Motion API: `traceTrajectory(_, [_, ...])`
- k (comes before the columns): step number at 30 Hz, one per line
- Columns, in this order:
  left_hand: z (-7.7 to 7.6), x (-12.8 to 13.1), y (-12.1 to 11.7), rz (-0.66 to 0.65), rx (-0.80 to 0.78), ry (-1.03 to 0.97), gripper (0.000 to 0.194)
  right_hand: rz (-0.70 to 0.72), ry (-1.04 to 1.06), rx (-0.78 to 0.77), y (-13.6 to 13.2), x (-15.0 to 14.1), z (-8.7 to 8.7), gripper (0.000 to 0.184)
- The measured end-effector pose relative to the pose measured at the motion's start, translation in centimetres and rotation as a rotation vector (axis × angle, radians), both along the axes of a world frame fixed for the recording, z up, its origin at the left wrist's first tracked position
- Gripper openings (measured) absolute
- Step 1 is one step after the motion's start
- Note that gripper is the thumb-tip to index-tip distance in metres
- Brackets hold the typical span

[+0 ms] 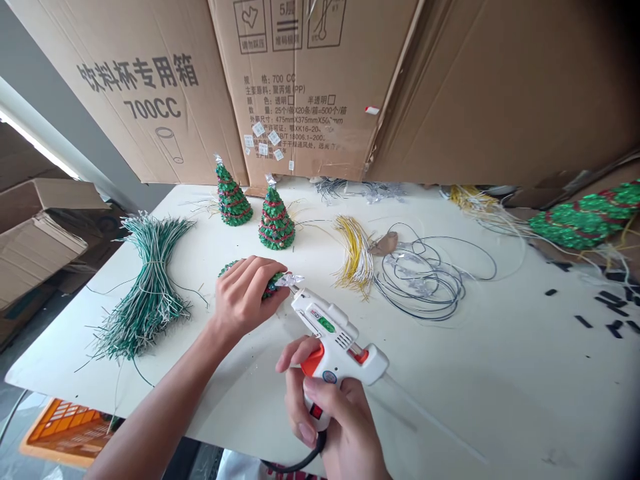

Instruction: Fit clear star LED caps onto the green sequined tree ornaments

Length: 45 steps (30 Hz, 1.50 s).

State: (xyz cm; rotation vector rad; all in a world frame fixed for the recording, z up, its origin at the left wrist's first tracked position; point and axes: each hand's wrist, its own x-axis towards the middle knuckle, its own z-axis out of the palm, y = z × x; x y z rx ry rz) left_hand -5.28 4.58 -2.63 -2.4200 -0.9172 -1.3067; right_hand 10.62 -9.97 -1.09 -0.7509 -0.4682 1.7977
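My left hand (247,293) is wrapped round a small green glitter tree (273,285) lying on its side on the white table (500,373); a silver star shows at its tip. My right hand (333,413) grips a white hot glue gun (335,337) with an orange trigger. Its nozzle points at the tip of the tree, close to the star. Two finished green trees (233,197) (275,223) with red trim stand upright farther back.
A bundle of green and white wires (147,287) lies at the left. Yellow wires (356,260) and a coil of thin grey wire (430,273) lie at the middle right. More green trees (585,220) lie at the far right. Cardboard boxes (310,80) wall the back.
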Motion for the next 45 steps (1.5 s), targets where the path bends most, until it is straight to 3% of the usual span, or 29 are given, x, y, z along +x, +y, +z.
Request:
traceTrajectory(8, [0.1, 0.0, 0.0, 0.025, -0.005, -0.010, 0.015, 0.189, 0.128, 0.120, 0.1, 0.6, -0.2, 0.039])
traceTrajectory(23, [0.1, 0.2, 0.0, 0.014, -0.004, -0.022, 0.016, 0.123, -0.030, 0.113, -0.5, 0.3, -0.2, 0.032])
traceTrajectory(27, [0.2, 0.2, 0.0, 0.015, -0.007, -0.042, 0.016, 0.020, -0.215, 0.054, -0.4, -0.2, 0.1, 0.040])
traceTrajectory(35, [0.3, 0.3, 0.0, 0.012, -0.025, -0.072, 0.016, -0.150, -0.273, -0.123, 0.0, -1.4, 1.9, 0.057])
traceTrajectory(41, [0.2, 0.3, 0.2, 0.013, -0.044, -0.097, 0.017, -0.174, -0.322, -0.299, 0.2, -1.9, 3.4, 0.063])
traceTrajectory(45, [0.3, 0.3, 0.2, 0.014, -0.068, -0.108, 0.014, -0.150, -0.334, -0.321, 0.4, -1.7, 3.7, 0.062])
